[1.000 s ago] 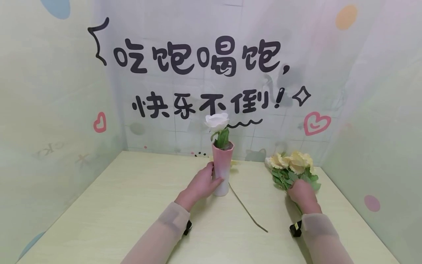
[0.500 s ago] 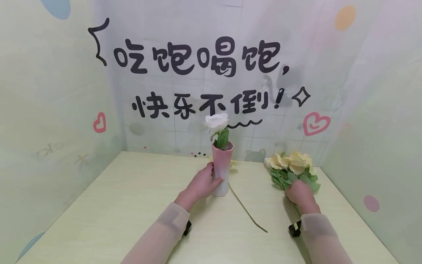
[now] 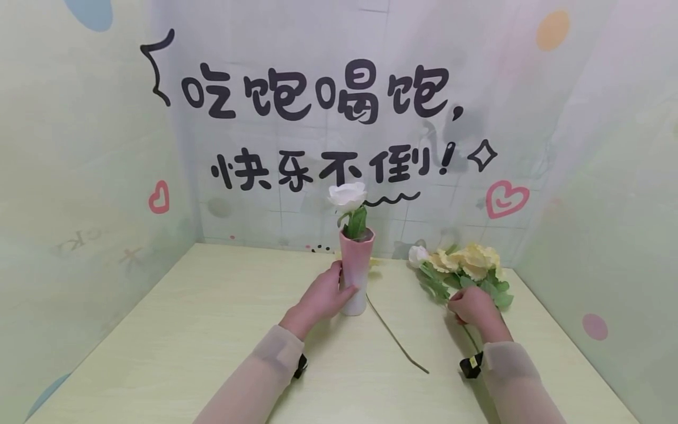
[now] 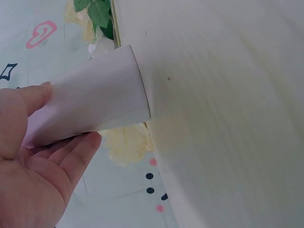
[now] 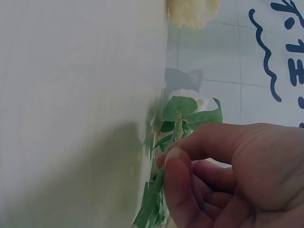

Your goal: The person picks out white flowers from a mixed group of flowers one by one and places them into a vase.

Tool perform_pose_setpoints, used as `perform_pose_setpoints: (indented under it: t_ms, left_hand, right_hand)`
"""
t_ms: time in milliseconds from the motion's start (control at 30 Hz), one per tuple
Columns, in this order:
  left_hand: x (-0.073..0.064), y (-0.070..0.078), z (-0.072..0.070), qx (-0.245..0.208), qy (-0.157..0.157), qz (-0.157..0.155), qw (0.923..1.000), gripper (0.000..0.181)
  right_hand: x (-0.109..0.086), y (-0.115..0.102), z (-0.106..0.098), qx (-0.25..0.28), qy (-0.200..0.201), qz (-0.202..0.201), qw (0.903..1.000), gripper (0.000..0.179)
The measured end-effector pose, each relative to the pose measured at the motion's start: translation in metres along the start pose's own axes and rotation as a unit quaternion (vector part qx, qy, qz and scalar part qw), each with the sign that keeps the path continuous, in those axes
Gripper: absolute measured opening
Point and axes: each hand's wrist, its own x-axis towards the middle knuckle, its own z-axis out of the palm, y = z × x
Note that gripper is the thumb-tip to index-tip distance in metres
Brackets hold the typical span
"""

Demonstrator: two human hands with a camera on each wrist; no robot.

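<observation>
Head view puts the vase upright on the table, at 6 o'clock just below the middle. A white rose rises from its pink rim, green leaves under the bloom. Your left hand holds the vase from its 8 o'clock side, but how your fingers lie behind it is hidden there. Left wrist view shows that part: your thumb presses one side and your fingers lie along the other, a grip spread as wide as the vase, near its pale foot.

From the head you see only a sliver of a yellow flower behind the vase, at its 3 o'clock; the left wrist view gives you more of those petals, at the vase's 6 o'clock. The head view also lays out a long thin stem running from the vase's foot toward 5 o'clock.

Your right hand is well apart from the vase, between its 3 and 4 o'clock. Yellow blooms lie at 12 o'clock of that hand, a white bud at 10. Right wrist view makes the grip plain: thumb and forefinger meet in a narrow pinch on a green stem, leading to leaves and white petals at 1 o'clock. The backdrop shows its lettering whole in the head view, only partly in the right wrist view.
</observation>
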Motion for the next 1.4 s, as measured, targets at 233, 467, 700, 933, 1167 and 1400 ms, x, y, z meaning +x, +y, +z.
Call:
perform_pose_setpoints:
  t_ms: [233,467,700,933,1167,1400]
  left_hand:
    - [0.000,-0.001,0.001,0.001,0.000,0.000,1.0000,0.067]
    - [0.000,-0.003,0.001,-0.005,0.001,0.001,1.0000,0.067]
    - [-0.001,-0.002,0.001,-0.007,-0.001,-0.004,1.0000,0.068]
    - [-0.001,-0.002,0.000,-0.007,-0.001,0.000,1.0000,0.068]
    - [-0.001,-0.001,0.000,-0.008,0.002,0.004,1.0000,0.067]
    - [-0.001,0.000,-0.001,-0.010,0.002,0.005,0.9999,0.067]
  right_hand:
    - [0.002,-0.006,0.005,0.054,-0.005,-0.004,0.9986,0.017]
    - [-0.002,-0.016,0.006,0.094,-0.001,-0.018,0.9955,0.017]
    - [-0.003,-0.025,0.005,0.129,0.010,-0.028,0.9912,0.023]
    - [-0.006,-0.033,0.002,0.160,0.018,-0.048,0.9857,0.021]
    - [-0.009,-0.040,-0.001,0.169,0.030,-0.064,0.9830,0.022]
    - [-0.011,-0.044,-0.006,0.177,0.040,-0.070,0.9810,0.026]
